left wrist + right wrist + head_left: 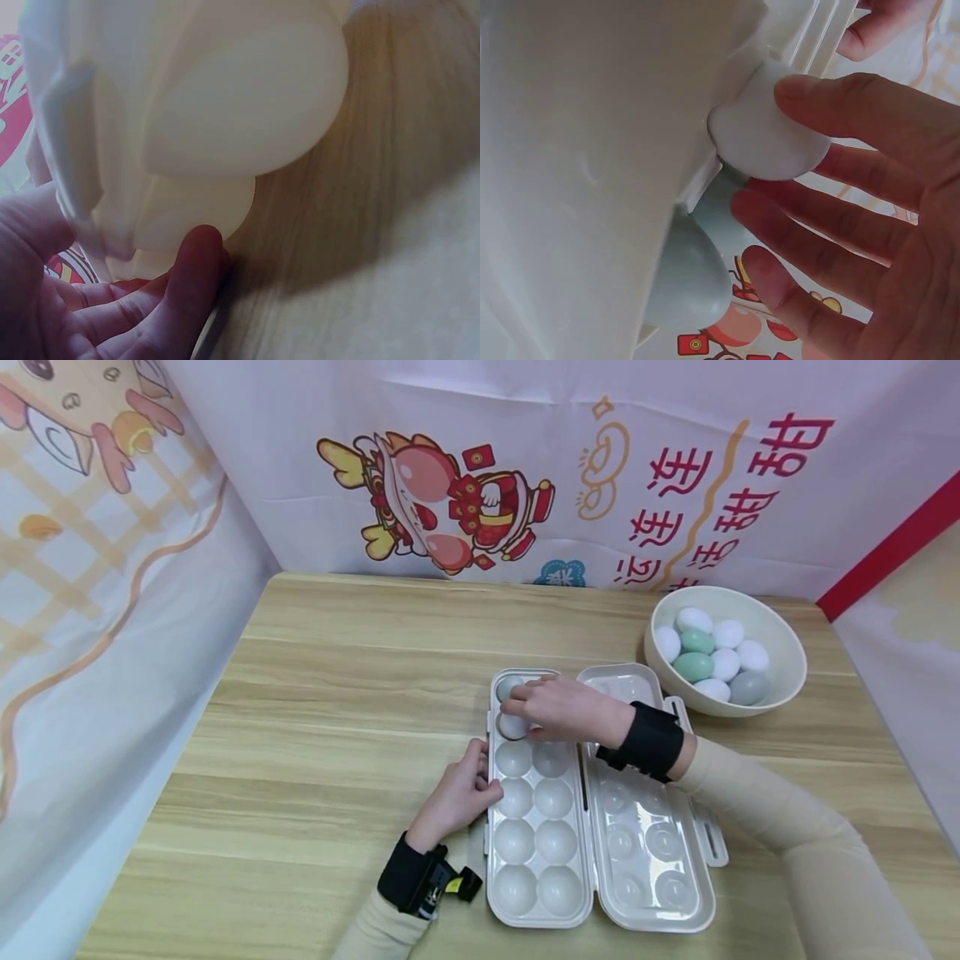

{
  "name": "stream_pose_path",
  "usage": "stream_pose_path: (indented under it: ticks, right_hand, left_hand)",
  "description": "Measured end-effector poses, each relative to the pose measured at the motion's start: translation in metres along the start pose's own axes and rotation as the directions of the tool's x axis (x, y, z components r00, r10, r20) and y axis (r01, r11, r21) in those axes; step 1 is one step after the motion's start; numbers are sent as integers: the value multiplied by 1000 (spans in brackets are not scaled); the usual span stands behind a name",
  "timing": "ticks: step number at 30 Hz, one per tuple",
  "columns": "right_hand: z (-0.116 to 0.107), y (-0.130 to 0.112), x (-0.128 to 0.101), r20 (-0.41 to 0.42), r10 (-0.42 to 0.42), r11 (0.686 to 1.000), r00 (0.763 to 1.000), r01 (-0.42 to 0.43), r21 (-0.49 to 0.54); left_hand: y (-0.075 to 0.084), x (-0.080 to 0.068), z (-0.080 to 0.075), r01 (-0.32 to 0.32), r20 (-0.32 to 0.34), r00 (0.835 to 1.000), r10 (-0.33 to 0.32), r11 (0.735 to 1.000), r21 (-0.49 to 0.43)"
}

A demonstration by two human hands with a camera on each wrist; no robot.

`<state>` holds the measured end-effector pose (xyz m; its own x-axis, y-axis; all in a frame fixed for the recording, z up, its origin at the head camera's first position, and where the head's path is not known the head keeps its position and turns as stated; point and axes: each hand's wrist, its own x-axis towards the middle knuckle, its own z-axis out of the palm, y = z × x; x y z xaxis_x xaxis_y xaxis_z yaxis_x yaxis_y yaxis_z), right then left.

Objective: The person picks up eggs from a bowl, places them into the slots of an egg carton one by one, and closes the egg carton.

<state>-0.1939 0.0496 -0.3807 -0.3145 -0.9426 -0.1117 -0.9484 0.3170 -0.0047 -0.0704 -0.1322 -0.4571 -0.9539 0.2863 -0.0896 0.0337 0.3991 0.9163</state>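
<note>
1. Head view hid the far cups of the egg tray [536, 827] under the right hand [558, 708], so only part of a white egg [513, 725] and a grey-green egg [507, 686] behind it showed there.
2. Right wrist view showed the fingers [870, 120] of that hand lying fairly straight against the white egg [769, 142], touching without curling round it; the grey-green egg [686, 281] sat just beside it.
3. Left hand [459, 793] rested against the tray's left edge, fingers loose; the left wrist view was blurred, with a fingertip [196, 259] against the tray's [187, 112] underside.
4. The tray's open lid [648, 852] lay flat to the right on the wooden table [322, 735].
5. A bowl [783, 647] of white, green and grey eggs stood just beyond the lid.
6. Red Chinese characters [731, 493] ran across the backdrop beside a cartoon figure [442, 506]; I could not read them with certainty.
</note>
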Motion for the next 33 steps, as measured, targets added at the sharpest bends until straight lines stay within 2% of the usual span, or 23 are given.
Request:
stream_pose_path:
  ticks: [11,20,26,33]
  right_hand:
    - [-9,4,-8,22,45,999,999,-46,24]
    - [-25,11,-25,25,93,995,995,-93,29]
    - [-32,16,-37,49,154,987,987,-156,44]
    - [-39,28,-58,-39,190,982,981,-188,33]
  left_hand:
    - [-1,1,2,-4,-3,1000,4,1000,-16]
    - [-2,2,1,1,-9,1000,-1,1000,-14]
    - [-2,2,0,2,-5,1000,-2,1000,-17]
    - [-2,1,1,-1,-2,1000,1,1000,-31]
